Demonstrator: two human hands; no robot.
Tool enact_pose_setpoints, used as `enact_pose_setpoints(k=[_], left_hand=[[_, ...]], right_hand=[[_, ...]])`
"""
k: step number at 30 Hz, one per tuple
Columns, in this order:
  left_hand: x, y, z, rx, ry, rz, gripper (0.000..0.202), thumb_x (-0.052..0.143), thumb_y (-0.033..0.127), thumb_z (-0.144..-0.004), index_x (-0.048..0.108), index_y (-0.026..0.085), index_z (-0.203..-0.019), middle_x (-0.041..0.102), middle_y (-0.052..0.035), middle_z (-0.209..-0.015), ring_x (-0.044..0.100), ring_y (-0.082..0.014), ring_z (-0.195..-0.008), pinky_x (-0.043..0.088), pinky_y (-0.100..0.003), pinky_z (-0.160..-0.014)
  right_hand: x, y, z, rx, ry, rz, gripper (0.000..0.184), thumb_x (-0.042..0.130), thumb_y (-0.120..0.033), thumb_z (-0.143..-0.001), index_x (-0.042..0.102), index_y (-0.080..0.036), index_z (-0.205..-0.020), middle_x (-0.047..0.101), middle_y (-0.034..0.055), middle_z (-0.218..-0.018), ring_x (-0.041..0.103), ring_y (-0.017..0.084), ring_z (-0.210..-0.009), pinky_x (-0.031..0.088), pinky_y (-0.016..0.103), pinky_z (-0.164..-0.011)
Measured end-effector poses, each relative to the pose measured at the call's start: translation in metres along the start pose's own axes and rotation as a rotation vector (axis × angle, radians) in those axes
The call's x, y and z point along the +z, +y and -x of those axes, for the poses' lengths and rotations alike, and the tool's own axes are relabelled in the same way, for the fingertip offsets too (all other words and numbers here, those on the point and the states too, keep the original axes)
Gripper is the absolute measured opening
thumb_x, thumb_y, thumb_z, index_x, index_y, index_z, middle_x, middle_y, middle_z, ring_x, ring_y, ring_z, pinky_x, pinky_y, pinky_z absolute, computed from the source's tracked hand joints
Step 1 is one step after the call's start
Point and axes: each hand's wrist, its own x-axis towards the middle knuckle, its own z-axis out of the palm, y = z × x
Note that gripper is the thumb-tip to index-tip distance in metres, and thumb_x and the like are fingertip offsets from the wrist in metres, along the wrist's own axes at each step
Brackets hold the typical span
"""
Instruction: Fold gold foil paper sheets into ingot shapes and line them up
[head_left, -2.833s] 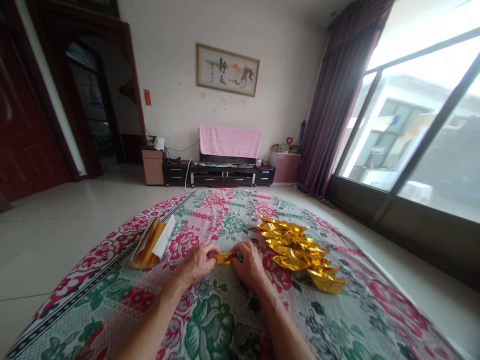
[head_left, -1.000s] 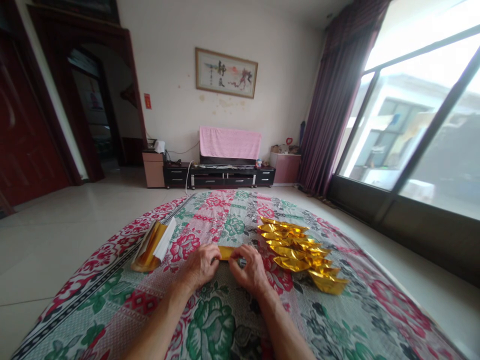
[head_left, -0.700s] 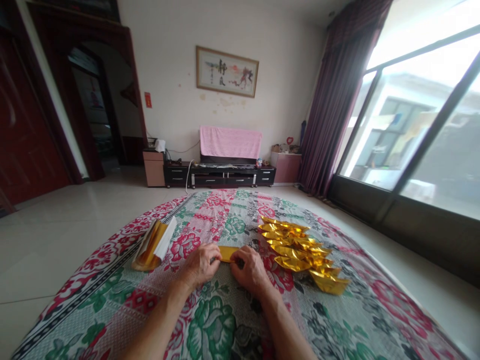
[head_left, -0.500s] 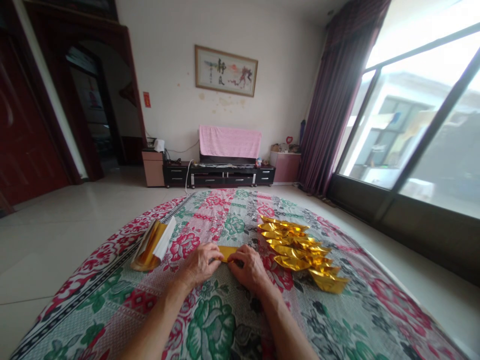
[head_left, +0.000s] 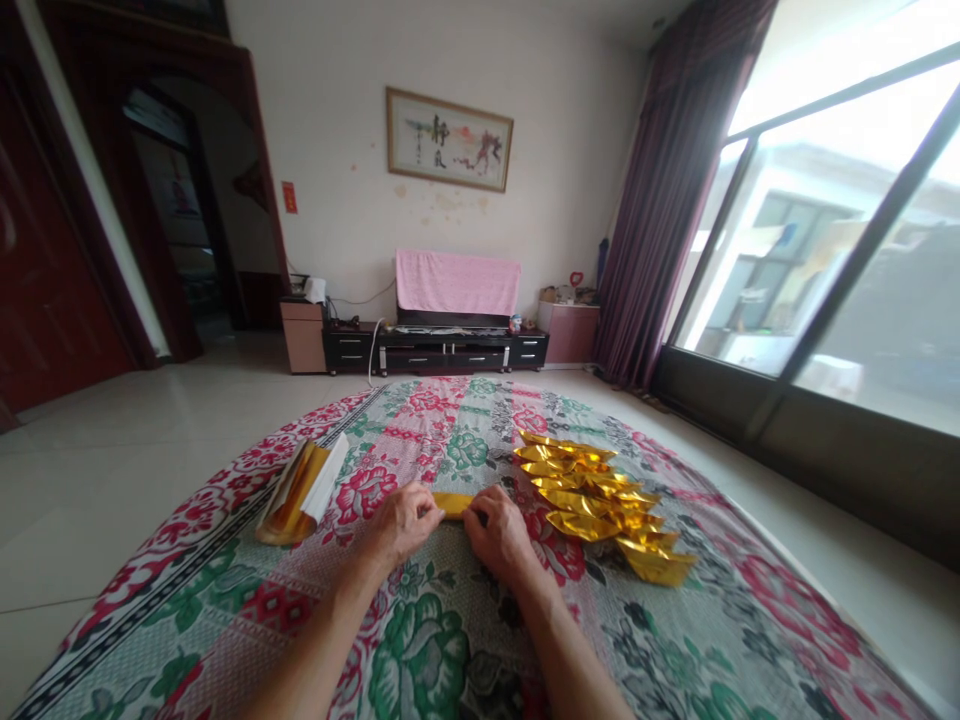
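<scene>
A narrow folded strip of gold foil paper (head_left: 453,506) lies low over the flowered cloth, between my two hands. My left hand (head_left: 409,522) pinches its left end, fingers curled in. At the other end my right hand (head_left: 497,530) is closed on it the same way, thumb towards the strip. To the right sit several folded gold paper ingots (head_left: 592,495), overlapping in slanting rows. On the left lies a curled stack of gold foil sheets (head_left: 300,495) with white backs.
The flowered cloth (head_left: 420,650) covers a round table. Beyond it stand a low black cabinet (head_left: 450,358) and a pink towel (head_left: 457,285) draped over something. A purple curtain (head_left: 652,200) hangs by large windows on the right; a dark red door (head_left: 60,250) is on the left.
My hands have moved slightly apart along the gold strip, towards its two ends. More of the strip's middle shows, and it looks narrower. The ingots and the sheets have stayed put.
</scene>
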Motion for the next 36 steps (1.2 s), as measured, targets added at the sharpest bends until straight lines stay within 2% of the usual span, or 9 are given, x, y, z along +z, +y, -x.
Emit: enact_pose_setpoints(k=[9,14,20,24,30,36], left_hand=[[0.003,-0.002,-0.004,-0.080,0.011,-0.108,0.024,0.056,0.030,-0.075,0.060,0.017,-0.055,0.057,-0.0020,-0.069,0.056,-0.0120,-0.066,0.039,-0.023,-0.061],[0.006,0.000,-0.005,-0.165,0.057,-0.134,0.021,0.060,0.029,-0.070,0.062,0.017,-0.053,0.059,-0.0034,-0.068,0.056,-0.0131,-0.062,0.038,-0.024,-0.058],[0.007,0.004,-0.005,-0.222,0.047,-0.197,0.020,0.062,0.033,-0.068,0.064,0.018,-0.054,0.060,-0.0019,-0.069,0.056,-0.0125,-0.062,0.038,-0.022,-0.057],[0.004,0.005,-0.004,-0.215,0.046,-0.206,0.023,0.061,0.036,-0.069,0.064,0.018,-0.054,0.059,-0.0023,-0.067,0.055,-0.0126,-0.061,0.037,-0.022,-0.056],[-0.005,0.001,-0.005,-0.119,-0.082,-0.207,0.028,0.049,0.023,-0.076,0.060,0.015,-0.051,0.057,-0.0023,-0.062,0.052,-0.0107,-0.060,0.033,-0.021,-0.055],[0.001,-0.002,-0.005,-0.139,-0.063,-0.248,0.029,0.048,0.028,-0.077,0.060,0.016,-0.053,0.058,-0.0046,-0.068,0.053,-0.0121,-0.062,0.034,-0.024,-0.059]], right_hand=[[0.004,0.000,-0.002,0.080,0.017,0.037,0.020,0.053,-0.020,-0.077,0.062,-0.017,-0.060,0.058,0.0044,-0.072,0.055,0.013,-0.071,0.042,0.021,-0.068],[0.006,0.001,-0.002,0.144,0.040,0.039,0.019,0.057,-0.020,-0.073,0.060,-0.018,-0.054,0.058,0.0043,-0.071,0.055,0.014,-0.070,0.043,0.023,-0.066],[0.007,0.003,-0.004,0.168,0.043,0.006,0.019,0.059,-0.020,-0.069,0.057,-0.019,-0.050,0.058,0.0032,-0.070,0.054,0.014,-0.068,0.043,0.023,-0.064],[0.007,0.003,-0.004,0.180,0.036,-0.009,0.019,0.060,-0.019,-0.069,0.056,-0.019,-0.050,0.058,0.0030,-0.070,0.054,0.014,-0.068,0.043,0.023,-0.064],[0.005,0.002,-0.004,0.170,0.021,-0.002,0.018,0.058,-0.019,-0.071,0.057,-0.018,-0.053,0.058,0.0039,-0.073,0.054,0.014,-0.071,0.043,0.024,-0.067],[0.004,0.004,-0.002,0.180,-0.001,0.012,0.022,0.055,-0.021,-0.075,0.057,-0.018,-0.054,0.058,0.0050,-0.075,0.054,0.015,-0.072,0.042,0.024,-0.067]])
